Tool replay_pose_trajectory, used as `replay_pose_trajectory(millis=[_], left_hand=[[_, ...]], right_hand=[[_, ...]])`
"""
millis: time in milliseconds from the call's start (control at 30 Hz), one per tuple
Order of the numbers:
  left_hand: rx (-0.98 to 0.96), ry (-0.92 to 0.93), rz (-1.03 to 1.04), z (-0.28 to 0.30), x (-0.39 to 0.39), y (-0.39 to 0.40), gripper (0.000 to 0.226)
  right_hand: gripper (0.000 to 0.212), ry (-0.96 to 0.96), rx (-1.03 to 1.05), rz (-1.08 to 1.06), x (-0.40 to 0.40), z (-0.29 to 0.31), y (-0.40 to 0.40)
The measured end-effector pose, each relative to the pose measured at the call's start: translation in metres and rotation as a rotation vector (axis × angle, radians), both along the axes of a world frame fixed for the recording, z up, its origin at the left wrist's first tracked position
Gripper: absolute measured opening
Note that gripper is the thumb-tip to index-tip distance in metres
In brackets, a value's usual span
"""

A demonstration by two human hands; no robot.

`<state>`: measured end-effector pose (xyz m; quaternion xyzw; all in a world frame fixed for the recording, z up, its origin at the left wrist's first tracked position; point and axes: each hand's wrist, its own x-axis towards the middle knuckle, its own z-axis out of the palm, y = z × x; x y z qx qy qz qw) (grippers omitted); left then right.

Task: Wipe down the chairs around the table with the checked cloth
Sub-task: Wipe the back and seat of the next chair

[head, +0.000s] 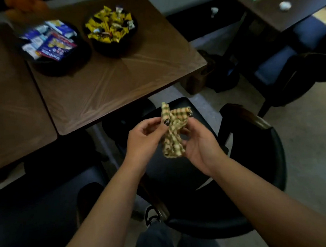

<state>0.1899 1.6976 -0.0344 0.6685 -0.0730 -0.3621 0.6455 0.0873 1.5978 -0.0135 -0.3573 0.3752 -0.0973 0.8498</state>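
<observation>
Cloth: the checked cloth [173, 130] hangs bunched in the air above the black chair [255, 175].
Grip: left hand [146, 137] and right hand [200, 140] pinch its upper edge.
Advice: she should probably fold it into a flat pad before wiping.
Surroundings: the table [109, 84] is just beyond.

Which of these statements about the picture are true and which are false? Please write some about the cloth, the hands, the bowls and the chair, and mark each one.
1. Both hands hold the checked cloth in the air. True: the left hand and the right hand each pinch it.
2. The cloth lies flat on the chair seat. False: it is bunched between the hands, above the black chair.
3. Two dark bowls stand on the brown table. True.
4. The bowl of yellow wrapped sweets is empty. False: it is full.
5. The bowl of blue packets stands on the chair. False: it stands on the table.
</observation>
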Motion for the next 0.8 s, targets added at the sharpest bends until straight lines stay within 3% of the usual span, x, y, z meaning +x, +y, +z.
replay_pose_trajectory(millis=[100, 233, 367, 467, 567, 800], left_hand=[[-0.026, -0.099, 0.017, 0.015, -0.024, 0.011, 0.021], [-0.009, -0.197, 0.107, 0.031, -0.061, 0.028, 0.032], [0.098, -0.304, 0.204, 0.047, -0.102, 0.042, 0.023], [0.036, -0.176, 0.231, 0.061, -0.137, 0.046, 0.009], [-0.026, -0.137, 0.231, 0.072, -0.173, 0.051, 0.012], [0.029, -0.059, 0.348, 0.099, -0.217, 0.078, 0.005]], right_hand=[[0.022, 0.101, -0.207, 0.074, -0.014, 0.022, 0.007], [0.022, 0.189, -0.367, 0.166, -0.042, 0.046, 0.010], [0.026, 0.169, -0.475, 0.259, -0.080, 0.070, 0.014], [0.029, 0.124, -0.523, 0.366, -0.113, 0.086, 0.019], [0.029, 0.092, -0.491, 0.402, -0.144, 0.096, 0.027], [0.030, -0.013, -0.381, 0.283, -0.187, 0.118, 0.049]])
